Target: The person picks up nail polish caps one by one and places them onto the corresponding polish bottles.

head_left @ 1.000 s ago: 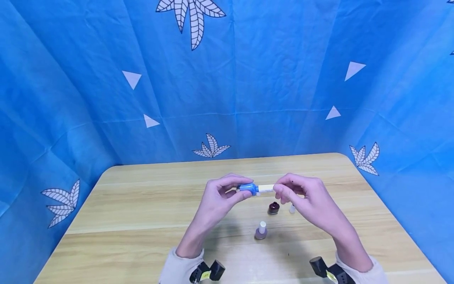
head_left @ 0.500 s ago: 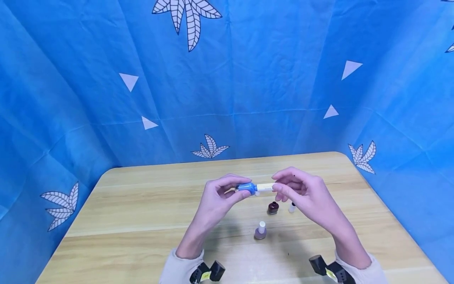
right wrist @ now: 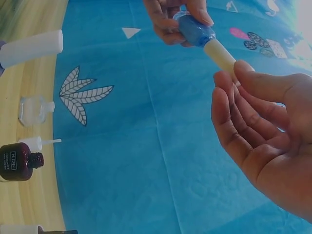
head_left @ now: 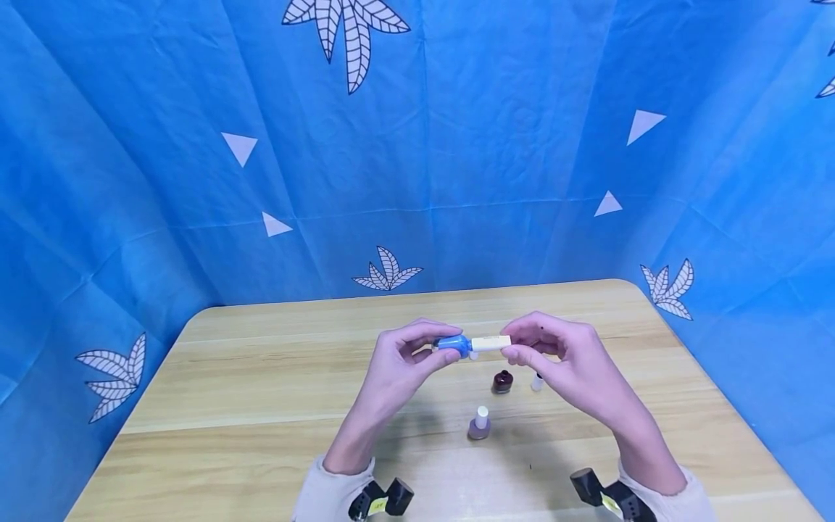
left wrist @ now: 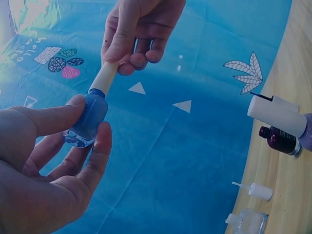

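My left hand [head_left: 407,362] holds a nail polish bottle [head_left: 453,345] of blue polish on its side above the table, thumb and fingers at its body. A long cream-white cap [head_left: 491,344] sits at the bottle's neck. My right hand [head_left: 561,355] pinches the cap's far end between thumb and fingers. In the left wrist view the blue bottle [left wrist: 89,117] is tilted, its clear glass base showing between the left fingers. The right wrist view shows the cap [right wrist: 220,56] meeting the neck, with the other right fingers loosely bent below.
On the wooden table [head_left: 274,391] stand a lilac polish bottle [head_left: 479,428] with a white cap and an uncapped dark red bottle [head_left: 502,382]. A clear uncapped bottle [right wrist: 34,111] and a white brush cap [right wrist: 31,143] are near them. Another white cap [right wrist: 22,229] has a dark brush.
The right fingers have shifted their hold toward the cap's end, so more of the cap shows. The left hand and blue bottle have hardly moved.
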`<state>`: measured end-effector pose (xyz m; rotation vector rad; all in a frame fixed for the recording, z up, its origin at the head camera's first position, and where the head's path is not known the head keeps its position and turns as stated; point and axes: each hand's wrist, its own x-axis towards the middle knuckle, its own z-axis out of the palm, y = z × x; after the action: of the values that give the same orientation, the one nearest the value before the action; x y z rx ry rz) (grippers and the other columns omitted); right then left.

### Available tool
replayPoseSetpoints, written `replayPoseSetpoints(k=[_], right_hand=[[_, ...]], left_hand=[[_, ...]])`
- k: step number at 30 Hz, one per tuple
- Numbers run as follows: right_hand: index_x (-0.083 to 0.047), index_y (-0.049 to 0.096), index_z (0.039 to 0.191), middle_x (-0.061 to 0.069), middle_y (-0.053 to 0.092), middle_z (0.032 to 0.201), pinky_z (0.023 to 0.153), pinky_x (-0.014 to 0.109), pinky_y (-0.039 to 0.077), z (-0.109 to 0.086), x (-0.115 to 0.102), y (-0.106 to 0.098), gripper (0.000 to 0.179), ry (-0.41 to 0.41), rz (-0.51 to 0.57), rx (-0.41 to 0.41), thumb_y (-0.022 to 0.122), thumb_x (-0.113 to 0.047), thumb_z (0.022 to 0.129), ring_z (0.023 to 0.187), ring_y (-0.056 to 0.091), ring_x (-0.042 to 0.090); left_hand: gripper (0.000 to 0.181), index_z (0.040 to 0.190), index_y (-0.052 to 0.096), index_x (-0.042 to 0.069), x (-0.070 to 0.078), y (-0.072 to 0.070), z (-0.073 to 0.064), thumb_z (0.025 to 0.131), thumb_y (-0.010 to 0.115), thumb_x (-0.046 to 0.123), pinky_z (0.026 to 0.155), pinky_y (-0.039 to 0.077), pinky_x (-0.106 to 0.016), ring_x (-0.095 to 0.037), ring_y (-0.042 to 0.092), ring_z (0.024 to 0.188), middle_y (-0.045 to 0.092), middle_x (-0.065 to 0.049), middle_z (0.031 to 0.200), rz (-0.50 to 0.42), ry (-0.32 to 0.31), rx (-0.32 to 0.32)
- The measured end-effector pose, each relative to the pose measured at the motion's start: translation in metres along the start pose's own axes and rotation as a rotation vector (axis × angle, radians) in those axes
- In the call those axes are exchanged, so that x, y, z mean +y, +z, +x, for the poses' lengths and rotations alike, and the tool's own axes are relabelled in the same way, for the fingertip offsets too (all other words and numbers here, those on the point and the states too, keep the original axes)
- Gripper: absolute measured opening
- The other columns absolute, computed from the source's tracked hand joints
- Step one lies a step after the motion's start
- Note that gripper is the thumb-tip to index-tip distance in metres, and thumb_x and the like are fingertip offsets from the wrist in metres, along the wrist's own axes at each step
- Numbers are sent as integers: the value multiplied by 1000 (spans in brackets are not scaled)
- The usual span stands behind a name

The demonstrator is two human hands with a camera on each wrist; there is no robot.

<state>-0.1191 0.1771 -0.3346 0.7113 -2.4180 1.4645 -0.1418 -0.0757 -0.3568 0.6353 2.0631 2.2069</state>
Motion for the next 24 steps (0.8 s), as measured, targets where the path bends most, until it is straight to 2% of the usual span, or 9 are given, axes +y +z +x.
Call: replayPoseSetpoints(k=[8,17,21,24], right_hand=[[-17,73,102,-9,71,83,62,28,60,-1,2,-1,8,-17,-49,-9,71,-11,98,72,71,15],[-22,71,95,-10,68,80,55,27,57,0,5,-3,16,-29,-79,-30,65,-9,102,66,65,11],[-20,72,101,-11,70,83,57,26,58,1,5,-3,11,-34,-80,-14,70,-9,98,70,68,10],[-17,72,108,-11,72,88,64,25,61,3,5,-3,19,-49,-72,3,78,-9,92,75,70,10]], left_hand=[[26,115,75,-1,-1,2,0,89,77,-3,96,59,-37,-26,68,106,71,-13,116,3,4,-5],[26,115,75,-1,0,3,0,89,77,-2,95,59,-38,-27,68,106,71,-13,116,-1,13,-22],[26,115,75,-1,-1,3,1,90,77,-2,95,59,-38,-27,69,106,71,-13,116,-8,9,-20],[26,116,74,-1,-1,2,1,90,77,-2,95,59,-38,-27,69,106,71,-14,117,-14,5,-14]])
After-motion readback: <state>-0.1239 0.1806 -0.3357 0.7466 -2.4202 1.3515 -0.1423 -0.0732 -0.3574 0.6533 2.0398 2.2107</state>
